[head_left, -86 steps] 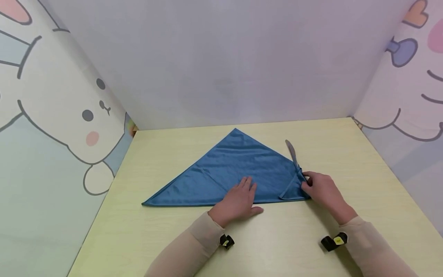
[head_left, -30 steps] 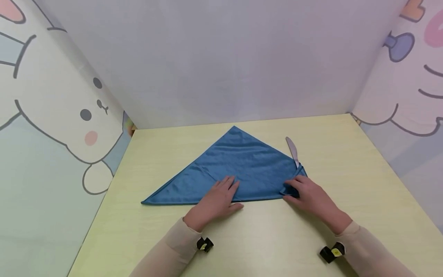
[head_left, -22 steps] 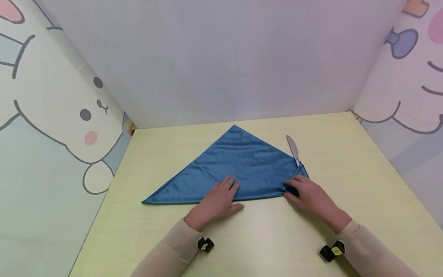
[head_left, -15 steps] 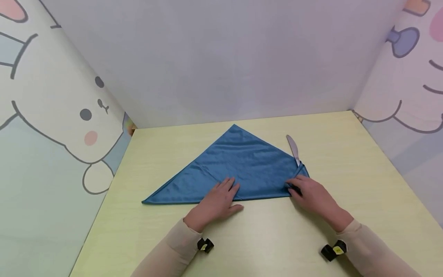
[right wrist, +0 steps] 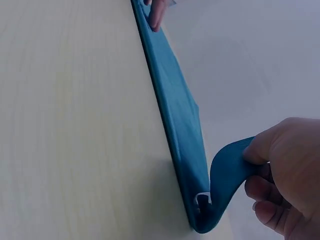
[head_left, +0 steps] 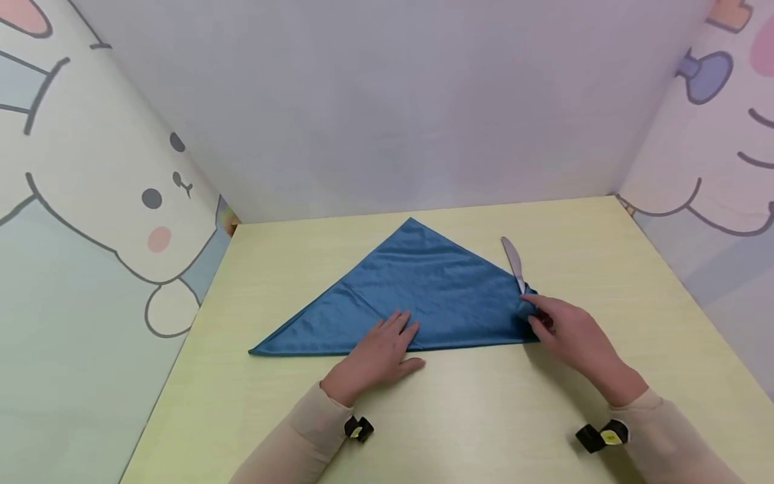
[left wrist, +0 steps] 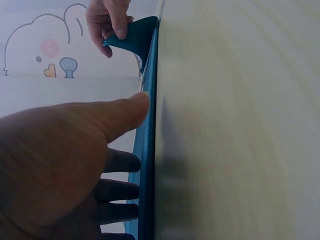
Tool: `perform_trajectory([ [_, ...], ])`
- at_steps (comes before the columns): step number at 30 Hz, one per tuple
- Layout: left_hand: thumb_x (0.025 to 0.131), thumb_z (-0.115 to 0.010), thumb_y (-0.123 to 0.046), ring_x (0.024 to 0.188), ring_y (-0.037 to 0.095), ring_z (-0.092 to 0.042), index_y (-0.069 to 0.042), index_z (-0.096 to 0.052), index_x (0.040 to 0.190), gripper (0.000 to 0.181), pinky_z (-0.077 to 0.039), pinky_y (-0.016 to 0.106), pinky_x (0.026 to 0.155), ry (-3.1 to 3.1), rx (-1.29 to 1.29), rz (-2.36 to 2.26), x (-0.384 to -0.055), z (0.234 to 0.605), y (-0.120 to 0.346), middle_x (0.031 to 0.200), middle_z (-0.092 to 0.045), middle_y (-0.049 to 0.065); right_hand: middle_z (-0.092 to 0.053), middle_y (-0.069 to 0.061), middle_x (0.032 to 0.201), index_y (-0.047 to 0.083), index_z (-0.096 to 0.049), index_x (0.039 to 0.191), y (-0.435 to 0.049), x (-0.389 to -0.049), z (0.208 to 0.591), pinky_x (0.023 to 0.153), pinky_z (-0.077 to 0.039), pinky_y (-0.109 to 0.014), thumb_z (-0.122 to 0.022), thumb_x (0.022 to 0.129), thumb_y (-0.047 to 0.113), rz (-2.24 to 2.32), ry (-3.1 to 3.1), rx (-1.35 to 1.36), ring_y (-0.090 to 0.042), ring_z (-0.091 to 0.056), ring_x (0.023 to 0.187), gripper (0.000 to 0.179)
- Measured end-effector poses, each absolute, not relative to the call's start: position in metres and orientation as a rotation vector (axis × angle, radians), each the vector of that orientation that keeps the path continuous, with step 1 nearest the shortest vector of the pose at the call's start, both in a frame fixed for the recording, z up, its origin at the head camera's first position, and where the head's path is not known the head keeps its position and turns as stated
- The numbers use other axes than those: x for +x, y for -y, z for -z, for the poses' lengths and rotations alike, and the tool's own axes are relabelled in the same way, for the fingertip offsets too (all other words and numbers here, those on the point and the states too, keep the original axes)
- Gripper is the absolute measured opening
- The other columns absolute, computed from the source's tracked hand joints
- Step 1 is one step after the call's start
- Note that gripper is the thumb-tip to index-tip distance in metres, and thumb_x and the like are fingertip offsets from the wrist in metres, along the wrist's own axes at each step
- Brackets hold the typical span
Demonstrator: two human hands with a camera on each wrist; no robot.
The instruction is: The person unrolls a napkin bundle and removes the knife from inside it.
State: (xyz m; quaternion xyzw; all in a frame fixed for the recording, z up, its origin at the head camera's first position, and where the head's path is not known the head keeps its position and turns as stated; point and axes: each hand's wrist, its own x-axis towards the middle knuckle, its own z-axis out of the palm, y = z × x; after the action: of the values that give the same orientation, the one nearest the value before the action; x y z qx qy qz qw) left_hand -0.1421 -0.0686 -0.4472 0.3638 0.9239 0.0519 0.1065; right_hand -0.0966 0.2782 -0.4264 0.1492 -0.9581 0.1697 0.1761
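A blue satin napkin [head_left: 423, 282], folded into a triangle, lies with its long edge towards me. My left hand [head_left: 376, 353] rests flat on the middle of that edge, fingers straight. At the right end, my right hand [head_left: 574, 336] pinches the napkin's corner flap [right wrist: 227, 170] between thumb and fingers; the right wrist view shows the flap curving up off the rest of the cloth. A table knife [head_left: 514, 262] lies at this end, its blade pointing away past the napkin's slanted edge. The flap and right hand hide its lower part in the head view.
The pale wooden table [head_left: 484, 417] carries the napkin. A plain light wall [head_left: 387, 121] rises behind it, and panels with cartoon drawings [head_left: 115, 168] stand at both sides. A small black device [head_left: 601, 437] is strapped at each wrist.
My right hand has gripped the corner flap and drawn it up and back to the right, off the napkin. Earlier, my left hand slid left along the edge; lately it stays still.
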Motion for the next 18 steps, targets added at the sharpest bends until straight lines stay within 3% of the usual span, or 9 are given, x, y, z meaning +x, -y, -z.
perform_trajectory([
  [5, 0.095, -0.048, -0.057, 0.144, 0.029, -0.020, -0.011, -0.036, 0.149, 0.073, -0.026, 0.047, 0.111, -2.717, 1.068, -0.156, -0.142, 0.447, 0.068, 0.156, -0.027, 0.013, -0.052, 0.006, 0.070, 0.008, -0.062, 0.123, -0.294, -0.094, 0.419, 0.052, -0.040, -0.026, -0.074, 0.079, 0.004, -0.496, 2.698, 0.363, -0.010, -0.045, 0.062, 0.045],
  [13, 0.095, -0.049, -0.056, 0.145, 0.029, -0.019, -0.011, -0.036, 0.150, 0.072, -0.025, 0.046, 0.112, -2.710, 1.057, -0.176, -0.143, 0.447, 0.069, 0.156, -0.026, 0.012, -0.056, 0.010, 0.067, 0.012, -0.073, 0.104, -0.314, -0.089, 0.413, 0.045, -0.037, -0.019, -0.080, 0.075, 0.004, -0.575, 2.639, 0.361, -0.003, -0.043, 0.055, 0.031],
  [18, 0.095, -0.049, -0.055, 0.144, 0.029, -0.020, -0.010, -0.036, 0.150, 0.072, -0.026, 0.046, 0.112, -2.712, 1.062, -0.185, -0.143, 0.447, 0.069, 0.156, -0.026, 0.013, -0.050, 0.011, 0.060, 0.015, -0.073, 0.103, -0.324, -0.087, 0.411, 0.044, -0.032, -0.019, -0.079, 0.079, 0.011, -0.634, 2.636, 0.249, -0.004, -0.040, 0.052, 0.025],
])
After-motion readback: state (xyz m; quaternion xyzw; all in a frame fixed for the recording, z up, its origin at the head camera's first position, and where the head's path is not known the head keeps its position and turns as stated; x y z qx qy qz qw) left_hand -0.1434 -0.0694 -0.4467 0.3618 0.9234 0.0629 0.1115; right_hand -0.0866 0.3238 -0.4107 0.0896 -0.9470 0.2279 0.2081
